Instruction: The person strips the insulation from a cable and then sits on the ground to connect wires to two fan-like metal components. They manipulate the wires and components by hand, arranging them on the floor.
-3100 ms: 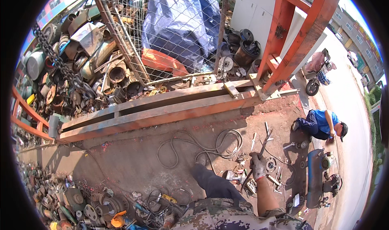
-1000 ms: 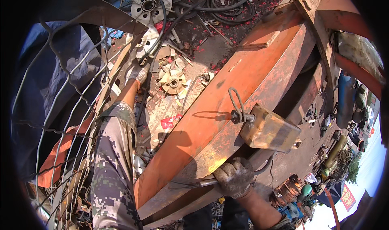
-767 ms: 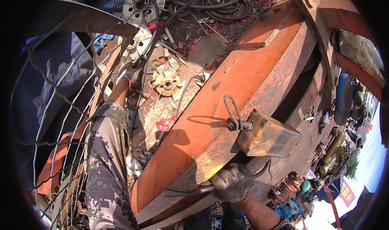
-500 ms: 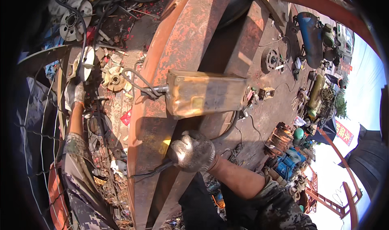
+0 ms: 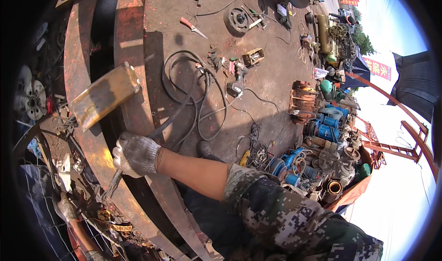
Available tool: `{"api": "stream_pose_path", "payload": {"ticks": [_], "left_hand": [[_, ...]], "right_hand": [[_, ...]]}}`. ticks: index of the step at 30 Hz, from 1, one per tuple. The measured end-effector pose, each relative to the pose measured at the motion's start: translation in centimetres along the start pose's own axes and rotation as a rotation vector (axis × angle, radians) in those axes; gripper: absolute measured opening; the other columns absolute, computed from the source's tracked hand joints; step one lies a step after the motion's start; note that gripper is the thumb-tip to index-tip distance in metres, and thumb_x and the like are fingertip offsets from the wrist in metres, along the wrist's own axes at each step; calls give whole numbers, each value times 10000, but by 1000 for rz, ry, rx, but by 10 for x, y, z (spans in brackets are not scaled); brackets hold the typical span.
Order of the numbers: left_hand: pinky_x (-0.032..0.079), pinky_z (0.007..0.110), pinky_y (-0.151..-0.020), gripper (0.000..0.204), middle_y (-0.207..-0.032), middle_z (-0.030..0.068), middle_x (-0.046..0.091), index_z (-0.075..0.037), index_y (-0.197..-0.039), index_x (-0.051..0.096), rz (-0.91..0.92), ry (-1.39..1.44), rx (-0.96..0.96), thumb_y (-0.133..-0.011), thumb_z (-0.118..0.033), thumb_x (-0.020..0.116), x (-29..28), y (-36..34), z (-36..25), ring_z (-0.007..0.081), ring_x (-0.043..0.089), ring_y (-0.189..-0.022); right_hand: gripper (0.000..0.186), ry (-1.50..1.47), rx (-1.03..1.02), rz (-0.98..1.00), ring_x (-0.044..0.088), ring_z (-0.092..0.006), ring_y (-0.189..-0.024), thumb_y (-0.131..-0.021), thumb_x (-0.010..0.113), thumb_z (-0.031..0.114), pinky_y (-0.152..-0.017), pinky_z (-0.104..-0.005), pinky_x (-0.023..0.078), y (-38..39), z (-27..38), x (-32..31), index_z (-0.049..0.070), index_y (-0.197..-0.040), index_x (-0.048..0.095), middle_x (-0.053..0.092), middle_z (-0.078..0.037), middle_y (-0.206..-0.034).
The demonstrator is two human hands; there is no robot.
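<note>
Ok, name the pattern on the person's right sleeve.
The right sleeve has a pixelated camouflage pattern; the head view shows it best.

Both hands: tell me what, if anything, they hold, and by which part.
The right hand grips a dark cable near its frayed end. Whether the left hand holds anything cannot be told.

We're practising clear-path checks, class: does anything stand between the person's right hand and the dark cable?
Only its grey glove; nothing else visible does. The right hand is closed around the dark cable.
</note>
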State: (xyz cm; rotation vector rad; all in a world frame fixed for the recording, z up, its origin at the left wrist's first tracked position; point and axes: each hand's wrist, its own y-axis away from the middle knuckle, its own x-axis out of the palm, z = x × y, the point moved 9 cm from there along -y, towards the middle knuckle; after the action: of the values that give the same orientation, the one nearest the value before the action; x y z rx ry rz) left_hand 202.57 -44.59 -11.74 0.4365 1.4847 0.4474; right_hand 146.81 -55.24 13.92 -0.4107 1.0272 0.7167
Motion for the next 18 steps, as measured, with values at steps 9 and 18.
{"api": "stream_pose_path", "payload": {"ticks": [9,18], "left_hand": [[523,360,-689,335,-986,109,722,36,-1192,680,-148,841,-409,-886,-69,590,-113,166,-29,212,649,-776],[596,349,-728,270,-1025,89,719,12,-1228,670,-71,1216,-554,-963,-39,678,-195,227,-116,195,682,-783]], "right_hand": [[190,-57,8,135,724,-326,-970,-890,724,345,-906,-473,537,-11,15,2,160,-867,760,716,-81,-885],[172,-246,75,316,716,-299,-1066,-821,797,316,-1004,-459,537,125,63,-43,159,-884,768,726,-60,-966]]}}
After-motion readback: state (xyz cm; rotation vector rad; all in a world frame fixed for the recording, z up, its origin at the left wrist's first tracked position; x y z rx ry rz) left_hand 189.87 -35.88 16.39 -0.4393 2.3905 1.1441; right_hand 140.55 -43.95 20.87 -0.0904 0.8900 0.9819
